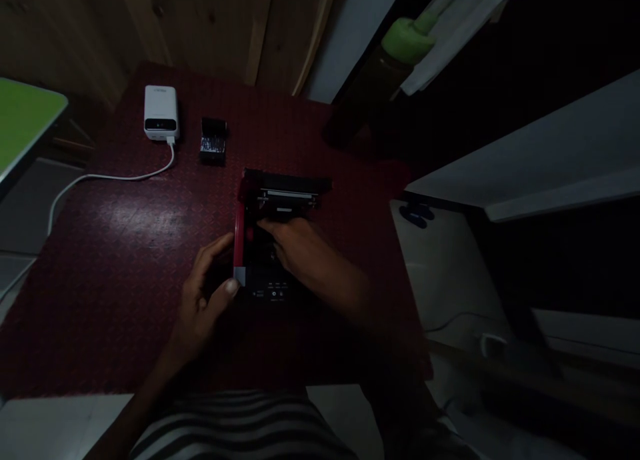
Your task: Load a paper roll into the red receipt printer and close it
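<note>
A black-and-red device (280, 200), possibly a small printer, is held on a red patterned tabletop (115, 280). Its red side edge is gripped narrowly by the left hand (203, 303), with the thumb and fingers on either side, apparently to steady it. The right hand (300, 253) is laid across the black top, below a metal bar; its grip cannot be told in the dim light. Farther off, a white power bank (161, 112) with a white cable (115, 177) and a small black box (213, 140) lie apart. A green-topped bottle (407, 40) is seen past the far corner.
</note>
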Demonstrator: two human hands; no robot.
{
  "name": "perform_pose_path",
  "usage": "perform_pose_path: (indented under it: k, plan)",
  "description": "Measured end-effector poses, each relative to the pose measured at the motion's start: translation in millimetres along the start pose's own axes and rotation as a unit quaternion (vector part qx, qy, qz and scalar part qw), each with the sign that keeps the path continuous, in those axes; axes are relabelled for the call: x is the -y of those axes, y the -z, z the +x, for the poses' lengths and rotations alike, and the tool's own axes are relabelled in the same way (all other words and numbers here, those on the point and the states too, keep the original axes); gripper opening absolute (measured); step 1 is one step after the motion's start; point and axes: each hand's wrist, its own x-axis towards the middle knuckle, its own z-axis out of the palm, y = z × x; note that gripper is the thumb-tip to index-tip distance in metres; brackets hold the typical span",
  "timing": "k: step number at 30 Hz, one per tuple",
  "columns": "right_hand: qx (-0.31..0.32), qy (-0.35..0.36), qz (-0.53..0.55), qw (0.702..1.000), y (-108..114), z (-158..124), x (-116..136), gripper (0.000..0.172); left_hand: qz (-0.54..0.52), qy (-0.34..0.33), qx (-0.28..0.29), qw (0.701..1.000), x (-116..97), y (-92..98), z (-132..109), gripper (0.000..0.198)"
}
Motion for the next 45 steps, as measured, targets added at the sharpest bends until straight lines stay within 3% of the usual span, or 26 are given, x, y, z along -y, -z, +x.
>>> perform_pose_path:
  k: [4, 8, 11, 13, 15, 20, 22, 25, 28, 41, 45]
  plan:
    - [-0.035, 0.092, 0.072, 0.993, -5.3, -12.0, -17.1, 0.055, 0.041, 0.009, -0.04, 0.998, -15.1, 2.2, 18.5, 0.052]
    - [-0.084, 0.176, 0.105, 0.975, -5.2, -33.8, -25.9, 0.054, 0.074, -0.068, -0.074, 0.992, -33.6, -0.3, 61.7, 0.05]
    - [-0.123, 0.21, 0.112, 0.963, -7.7, -49.8, -25.3, 0.039, 0.069, -0.141, -0.059, 0.986, -46.1, -7.3, 97.2, 0.048]
    - [-0.172, 0.211, 0.085, 0.958, -14.9, -55.9, -22.8, 0.022, 0.071, -0.145, -0.063, 0.985, -51.4, -13.1, 112.6, 0.037]
    - [-0.242, 0.204, 0.041, 0.948, -26.6, -59.0, -18.9, 0.018, 0.064, -0.143, -0.07, 0.985, -53.3, -18.1, 116.9, 0.032]
    - [-0.42, 0.177, -0.054, 0.888, -58.4, -66.3, -4.0, 0.02, 0.051, -0.106, -0.071, 0.99, -45.2, -23.9, 82.8, 0.01]
    - [-0.452, 0.164, -0.078, 0.873, -65.9, -70.7, 1.3, 0.021, 0.033, -0.046, -0.082, 0.995, -39.6, -24.6, 62.3, 0.038]
    - [-0.461, 0.137, -0.096, 0.872, -70.9, -76.1, 4.7, 0.021, -0.002, 0.058, -0.069, 0.996, -34.7, -25.2, 39.3, 0.069]
    - [-0.462, 0.123, -0.079, 0.875, -73.0, -77.4, 3.2, 0.018, -0.039, 0.132, -0.039, 0.99, -36.2, -25.6, 29.5, 0.076]
    - [-0.428, 0.127, -0.004, 0.895, -73.1, -76.4, 2.3, 0.022, -0.079, 0.152, -0.044, 0.984, -32.1, -23.7, 27.0, 0.073]
    - [-0.445, 0.082, 0.052, 0.89, -79.3, -89.9, -3.1, 0.034, -0.116, 0.144, -0.037, 0.982, -24.1, -13.5, 17.3, 0.063]
